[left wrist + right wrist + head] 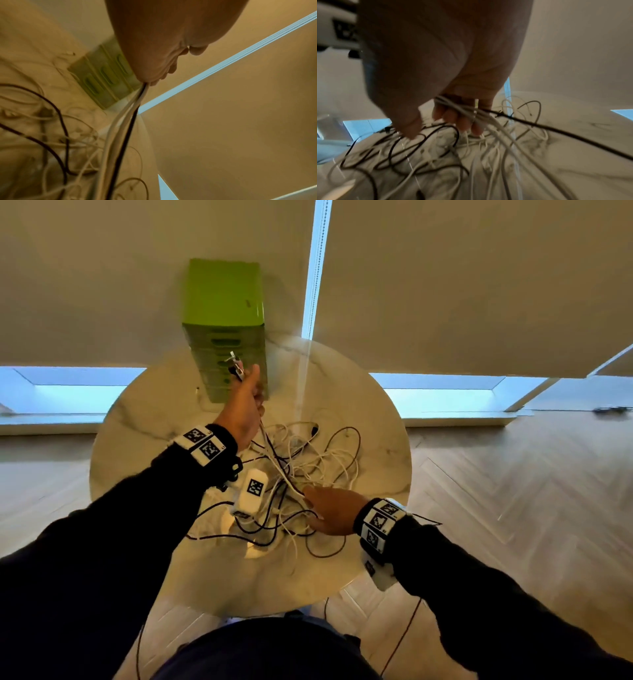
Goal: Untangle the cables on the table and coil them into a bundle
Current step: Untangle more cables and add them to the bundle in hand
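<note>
Two hands are seen over a round marble table (376, 419) in the head view. The left hand (245, 405) is raised at about 11 o'clock from the table's centre, in front of a green box (222, 299) that stands at the table's 12 o'clock edge. Its fingers are curled tightly round a few cable strands (120, 135), two white and one black as counted in the left wrist view, where they run out below the fist (154, 40). Connector ends (236, 364) are seen sticking up above the thumb. From this hand the strands are drawn taut down towards 5 o'clock, into the tangle.

The cables (308, 467), a loose heap of white and black loops, are spread across the middle of the table, slightly towards 3 o'clock, with several loops trailing to the 6 o'clock side.

The right hand (329, 508) is held low at about 4 o'clock from the table's centre, at the near edge of the heap. In the right wrist view its fingers (464, 121) are bent round a bunch of white strands (488, 121), and a black strand (573, 138) is seen crossing just beside them; whether that one is also gripped cannot be told.
</note>
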`<state>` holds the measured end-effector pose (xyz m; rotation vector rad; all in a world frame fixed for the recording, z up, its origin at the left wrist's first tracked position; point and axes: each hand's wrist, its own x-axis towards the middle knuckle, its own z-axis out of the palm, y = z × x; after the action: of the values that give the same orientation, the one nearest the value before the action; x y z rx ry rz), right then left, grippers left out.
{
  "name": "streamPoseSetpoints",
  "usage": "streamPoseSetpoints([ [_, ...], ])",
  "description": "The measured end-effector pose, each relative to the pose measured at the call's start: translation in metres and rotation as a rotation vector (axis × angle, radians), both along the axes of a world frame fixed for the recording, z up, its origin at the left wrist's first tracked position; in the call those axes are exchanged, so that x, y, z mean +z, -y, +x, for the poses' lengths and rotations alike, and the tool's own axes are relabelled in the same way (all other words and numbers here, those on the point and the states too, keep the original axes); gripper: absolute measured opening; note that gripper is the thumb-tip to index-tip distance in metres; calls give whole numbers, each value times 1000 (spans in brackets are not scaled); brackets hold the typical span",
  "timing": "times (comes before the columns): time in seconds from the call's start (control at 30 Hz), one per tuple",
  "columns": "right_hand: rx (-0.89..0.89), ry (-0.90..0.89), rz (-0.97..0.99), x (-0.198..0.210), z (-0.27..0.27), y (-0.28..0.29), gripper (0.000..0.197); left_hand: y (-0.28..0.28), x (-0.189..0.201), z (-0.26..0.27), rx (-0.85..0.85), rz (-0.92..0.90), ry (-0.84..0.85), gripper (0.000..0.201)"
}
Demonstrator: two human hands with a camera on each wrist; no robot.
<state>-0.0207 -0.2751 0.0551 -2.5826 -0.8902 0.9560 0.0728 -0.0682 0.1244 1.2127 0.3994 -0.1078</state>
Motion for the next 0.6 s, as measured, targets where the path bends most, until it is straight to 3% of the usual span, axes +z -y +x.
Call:
streamPoseSetpoints([
  [0.03, 3, -46, 33, 2, 9, 0, 26, -8, -3, 0, 30, 8, 13, 3],
  [0.13, 5, -120, 168, 12, 41, 2, 37, -24, -15, 1, 110, 57, 9, 30],
  [0.2, -53, -85, 227, 13, 67, 6, 45, -29, -23, -1, 142, 97, -1, 36],
  [0.27, -132, -18, 223, 7, 97, 9, 36, -28, -31, 0, 129, 129, -14, 38],
  [0.37, -153, 55, 63, -19, 139, 8, 33, -15, -45, 1, 82, 179, -26, 19],
  [0.47, -54, 62, -132, -45, 166, 1, 49, 3, -52, 2, 38, 216, -62, 33],
  [0.57, 96, 123, -366, -54, 179, -4, 47, 13, -60, 5, 6, 251, -59, 39],
  [0.6, 126, 137, -411, -55, 182, -4, 43, 15, -62, 5, -13, 253, -58, 33],
])
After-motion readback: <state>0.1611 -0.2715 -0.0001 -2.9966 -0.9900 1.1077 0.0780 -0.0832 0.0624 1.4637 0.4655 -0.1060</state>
